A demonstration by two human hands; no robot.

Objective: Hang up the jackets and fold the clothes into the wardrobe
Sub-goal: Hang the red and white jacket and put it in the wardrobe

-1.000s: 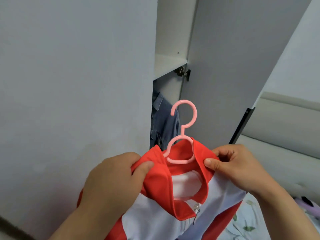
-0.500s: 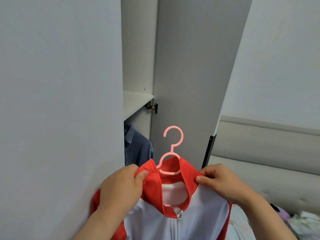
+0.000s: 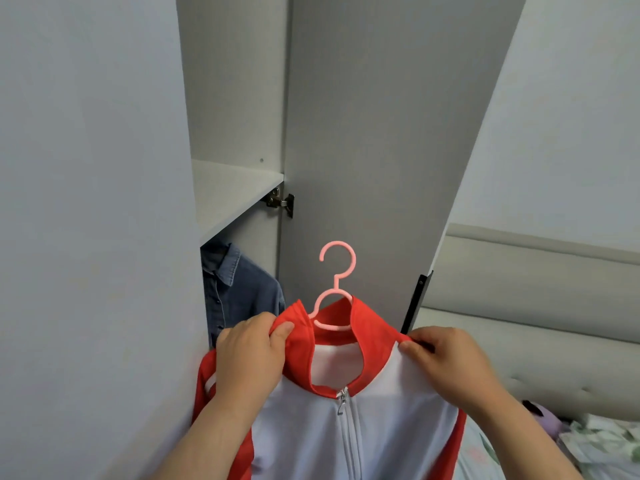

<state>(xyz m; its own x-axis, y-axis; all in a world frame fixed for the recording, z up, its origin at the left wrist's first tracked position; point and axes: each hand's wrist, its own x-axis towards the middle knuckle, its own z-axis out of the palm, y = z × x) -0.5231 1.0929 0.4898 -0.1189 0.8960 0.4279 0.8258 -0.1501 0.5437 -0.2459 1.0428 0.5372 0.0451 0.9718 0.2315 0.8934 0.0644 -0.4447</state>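
A red and white zip jacket (image 3: 349, 434) hangs on a pink plastic hanger (image 3: 337, 271) whose hook stands up above the red collar. My left hand (image 3: 249, 355) pinches the left shoulder at the collar. My right hand (image 3: 450, 365) pinches the right shoulder seam. The jacket is held up in front of the narrow opening of the grey wardrobe (image 3: 235, 98). Inside, below a shelf (image 3: 228, 188), a blue denim shirt (image 3: 239, 292) hangs. The rail is hidden.
The closed wardrobe door (image 3: 86, 202) fills the left. The open door (image 3: 374, 133) with its hinge (image 3: 280, 202) stands just behind the hanger. A padded headboard (image 3: 536, 289) and a bed with loose clothes (image 3: 595, 441) lie at the right.
The view has tilted upward, showing more of the wardrobe above the shelf. The jacket now hangs straighter and flatter, and my right hand has slid outward along the shoulder.
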